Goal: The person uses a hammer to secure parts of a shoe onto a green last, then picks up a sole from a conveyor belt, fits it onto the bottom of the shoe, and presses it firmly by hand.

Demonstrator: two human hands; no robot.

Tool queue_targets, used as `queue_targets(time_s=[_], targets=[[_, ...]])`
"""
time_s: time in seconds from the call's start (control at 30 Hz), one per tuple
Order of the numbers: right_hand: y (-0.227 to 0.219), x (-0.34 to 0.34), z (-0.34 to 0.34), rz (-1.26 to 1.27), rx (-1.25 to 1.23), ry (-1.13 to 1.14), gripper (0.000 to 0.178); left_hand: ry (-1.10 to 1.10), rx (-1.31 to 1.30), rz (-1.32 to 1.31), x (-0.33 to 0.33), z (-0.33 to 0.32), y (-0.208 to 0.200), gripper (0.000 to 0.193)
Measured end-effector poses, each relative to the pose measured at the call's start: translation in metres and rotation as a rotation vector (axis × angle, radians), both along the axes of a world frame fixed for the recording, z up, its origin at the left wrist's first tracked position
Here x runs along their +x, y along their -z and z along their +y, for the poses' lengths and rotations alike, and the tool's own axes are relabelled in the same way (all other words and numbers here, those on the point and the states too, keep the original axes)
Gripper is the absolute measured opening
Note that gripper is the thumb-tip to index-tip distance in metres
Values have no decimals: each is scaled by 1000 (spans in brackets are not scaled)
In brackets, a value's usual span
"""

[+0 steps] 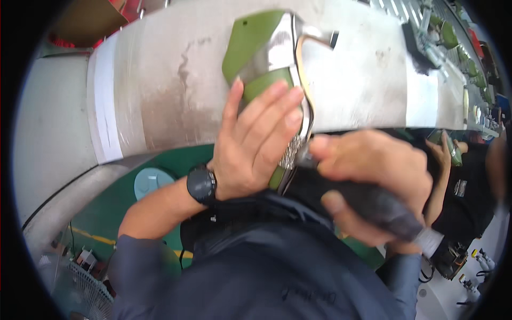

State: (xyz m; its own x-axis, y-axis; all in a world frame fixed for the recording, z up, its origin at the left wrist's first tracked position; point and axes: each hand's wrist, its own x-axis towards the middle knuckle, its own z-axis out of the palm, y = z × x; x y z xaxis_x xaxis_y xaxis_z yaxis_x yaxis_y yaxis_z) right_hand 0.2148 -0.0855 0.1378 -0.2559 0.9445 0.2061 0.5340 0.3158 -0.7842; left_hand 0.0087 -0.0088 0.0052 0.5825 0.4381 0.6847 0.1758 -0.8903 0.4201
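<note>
A green and silver moulded-looking piece [261,45] lies lengthwise across the near edge of the pale work surface. A thin, light-edged strip curves along its right side, and its lower end shows a textured silver patch. My left hand [256,133] rests flat on the piece with fingers stretched out, covering its middle. Just right of the lower end, my right hand [378,173] is wrapped round a dark-handled tool [384,208] with a pale end. The tool's front tip is close to the piece's right edge. Motion blur hides whether they touch, and the tool's exact kind.
A wide pale work surface [176,101] with white bands crosses the view. At right, a co-worker's hands [445,152] hold a similar green piece. A black bracket-like object [418,48] lies at the far right. Below left are a light blue round lid [152,182] and a fan [85,288].
</note>
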Motion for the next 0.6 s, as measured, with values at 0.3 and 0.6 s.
queue_targets(time_s=[0.3, 0.6], targets=[[21, -36, -42, 64, 119, 102, 31, -37, 37, -33, 9, -5, 4, 50], [24, -17, -62, 412, -87, 255, 34, -42, 17, -33, 9, -4, 11, 45]])
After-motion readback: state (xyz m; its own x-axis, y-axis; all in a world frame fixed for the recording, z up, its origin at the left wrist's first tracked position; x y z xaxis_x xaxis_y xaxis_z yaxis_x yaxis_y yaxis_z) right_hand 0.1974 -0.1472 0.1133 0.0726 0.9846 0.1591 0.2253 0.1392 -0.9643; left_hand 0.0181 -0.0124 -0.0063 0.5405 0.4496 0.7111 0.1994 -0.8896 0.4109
